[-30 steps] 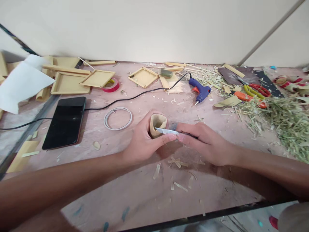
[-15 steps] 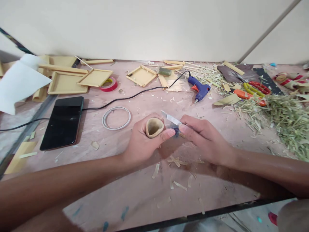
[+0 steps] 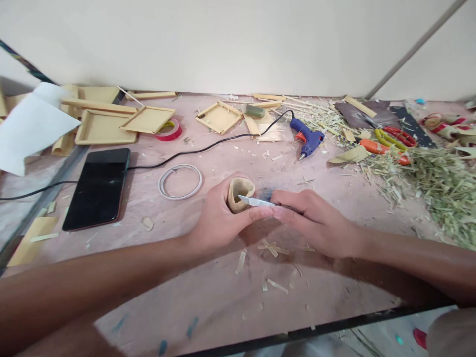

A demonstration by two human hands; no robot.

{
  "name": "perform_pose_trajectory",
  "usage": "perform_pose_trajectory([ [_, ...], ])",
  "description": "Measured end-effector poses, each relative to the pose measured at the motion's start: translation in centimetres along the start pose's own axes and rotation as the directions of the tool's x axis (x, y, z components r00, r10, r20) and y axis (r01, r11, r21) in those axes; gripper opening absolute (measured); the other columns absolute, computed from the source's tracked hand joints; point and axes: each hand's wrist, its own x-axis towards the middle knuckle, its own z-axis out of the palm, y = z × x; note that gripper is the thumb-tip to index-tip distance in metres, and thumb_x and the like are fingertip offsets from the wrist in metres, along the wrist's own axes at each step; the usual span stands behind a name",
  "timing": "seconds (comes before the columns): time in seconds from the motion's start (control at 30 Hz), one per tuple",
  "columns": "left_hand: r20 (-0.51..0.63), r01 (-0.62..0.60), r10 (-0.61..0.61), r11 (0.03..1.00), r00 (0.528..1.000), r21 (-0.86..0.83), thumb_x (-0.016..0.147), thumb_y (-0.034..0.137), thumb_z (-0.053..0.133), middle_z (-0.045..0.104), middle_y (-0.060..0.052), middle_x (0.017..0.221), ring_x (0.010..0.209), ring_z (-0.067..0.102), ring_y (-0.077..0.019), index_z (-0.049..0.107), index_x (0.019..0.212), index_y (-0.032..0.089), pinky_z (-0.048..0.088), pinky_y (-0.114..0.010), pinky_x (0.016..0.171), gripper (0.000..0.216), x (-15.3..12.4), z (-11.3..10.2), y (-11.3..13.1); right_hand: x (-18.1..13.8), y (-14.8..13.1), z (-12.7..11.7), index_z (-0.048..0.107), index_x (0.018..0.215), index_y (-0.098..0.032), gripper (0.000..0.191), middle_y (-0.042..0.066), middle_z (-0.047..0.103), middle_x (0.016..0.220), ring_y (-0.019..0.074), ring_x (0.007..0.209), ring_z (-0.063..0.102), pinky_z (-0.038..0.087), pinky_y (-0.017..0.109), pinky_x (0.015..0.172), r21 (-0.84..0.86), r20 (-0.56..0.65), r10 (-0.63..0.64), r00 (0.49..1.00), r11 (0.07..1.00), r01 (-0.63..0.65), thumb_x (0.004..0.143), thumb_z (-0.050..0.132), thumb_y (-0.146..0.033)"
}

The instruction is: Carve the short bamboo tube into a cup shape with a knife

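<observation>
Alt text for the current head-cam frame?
A left hand grips a hollow tan piece, opening upward, while a right hand holds a knife with its tip over the opening. Around them on a worktable lie a phone, white ring, blue glue gun and heaped shavings.

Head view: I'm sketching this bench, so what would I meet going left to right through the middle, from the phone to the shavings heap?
Phone → white ring → hollow piece → right hand → shavings heap. Left out for overlapping: left hand, knife.
</observation>
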Motion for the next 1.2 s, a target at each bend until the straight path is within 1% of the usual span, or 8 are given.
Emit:
perform_pose_trajectory([
  [0.17,0.037,0.115,-0.112,0.988,0.993,-0.106,0.071,0.032,0.093,0.056,0.007,0.062,0.055,0.048,-0.0092,0.06,0.081,0.02,0.037,-0.023,0.051,0.037,-0.1,0.3,0.2,-0.1,0.3,0.4,0.055,0.087,-0.021,0.034,-0.005,0.055,0.078,0.0114,0.07,0.047,0.034,0.028,0.067,-0.063,-0.047,0.037,0.998,0.997,-0.04,0.117,0.046,-0.036],
  [0.27,0.036,0.07,-0.066,0.992,0.997,-0.107,0.078,0.03,0.087,0.054,0.007,0.054,0.049,0.044,-0.0078,0.059,0.071,0.019,0.033,-0.023,0.047,0.031,-0.2,0.4,0.4,-0.2,0.5,0.7,0.053,0.084,-0.021,0.036,-0.006,0.048,0.071,0.0113,0.065,0.044,0.031,0.029,0.063,-0.055,-0.123,0.075,0.99,0.995,-0.082,0.116,0.047,-0.037],
  [0.37,0.042,0.025,-0.021,0.995,0.999,-0.092,0.085,0.032,0.083,0.052,0.006,0.051,0.047,0.044,-0.008,0.059,0.068,0.019,0.032,-0.024,0.047,0.032,-0.1,0.2,0.2,-0.2,0.5,0.6,0.051,0.082,-0.021,0.038,-0.006,0.045,0.07,0.0115,0.065,0.042,0.031,0.029,0.062,-0.006,-0.189,0.057,0.98,0.998,-0.059,0.116,0.047,-0.038],
  [0.6,0.108,0.001,0.017,0.987,0.994,-0.163,0.074,0.031,0.094,0.057,0.005,0.07,0.06,0.047,-0.0092,0.062,0.084,0.019,0.036,-0.024,0.055,0.035,-0.2,-0.6,-0.4,-0.2,-0.4,-0.3,0.058,0.091,-0.02,0.034,-0.006,0.052,0.077,0.011,0.07,0.048,0.035,0.028,0.069,-0.033,-0.028,-0.041,0.999,0.999,0.04,0.117,0.047,-0.038],
  [0.7,0.121,-0.03,0.043,0.993,0.992,-0.113,0.073,0.031,0.095,0.058,0.004,0.075,0.065,0.049,-0.0104,0.062,0.085,0.019,0.037,-0.025,0.057,0.037,-0.1,-0.7,-0.2,-0.1,-0.5,-0.3,0.059,0.09,-0.02,0.035,-0.005,0.056,0.079,0.0116,0.071,0.05,0.036,0.028,0.07,-0.042,-0.009,-0.023,1.0,0.999,0.022,0.117,0.047,-0.039],
  [0.87,0.139,-0.049,0.056,0.997,0.989,-0.052,0.075,0.034,0.095,0.055,0.005,0.074,0.065,0.048,-0.0107,0.06,0.085,0.019,0.039,-0.025,0.06,0.04,0.0,-0.5,0.0,-0.2,-0.3,0.0,0.057,0.088,-0.02,0.037,-0.005,0.057,0.08,0.0116,0.071,0.05,0.035,0.028,0.069,-0.031,0.033,0.023,0.999,0.999,-0.022,0.117,0.047,-0.041],
  [1.07,0.036,0.002,-0.004,0.999,0.999,0.033,0.07,0.035,0.097,0.06,0.003,0.076,0.07,0.053,-0.0128,0.06,0.082,0.018,0.043,-0.026,0.063,0.042,0.0,-0.1,0.0,0.0,-0.2,-0.1,0.056,0.088,-0.02,0.036,-0.003,0.062,0.085,0.0124,0.074,0.052,0.035,0.028,0.07,-0.042,0.013,0.025,1.0,0.999,-0.025,0.117,0.046,-0.038],
  [1.2,0.005,0.053,-0.053,0.999,0.999,0.011,0.066,0.038,0.1,0.058,0.004,0.073,0.067,0.051,-0.0122,0.06,0.08,0.019,0.041,-0.025,0.06,0.047,-0.2,0.0,-0.2,-0.1,-0.4,-0.1,0.057,0.087,-0.02,0.034,-0.002,0.063,0.086,0.0136,0.077,0.055,0.037,0.028,0.072,-0.033,0.02,0.06,0.998,0.998,-0.059,0.116,0.046,-0.035],
])
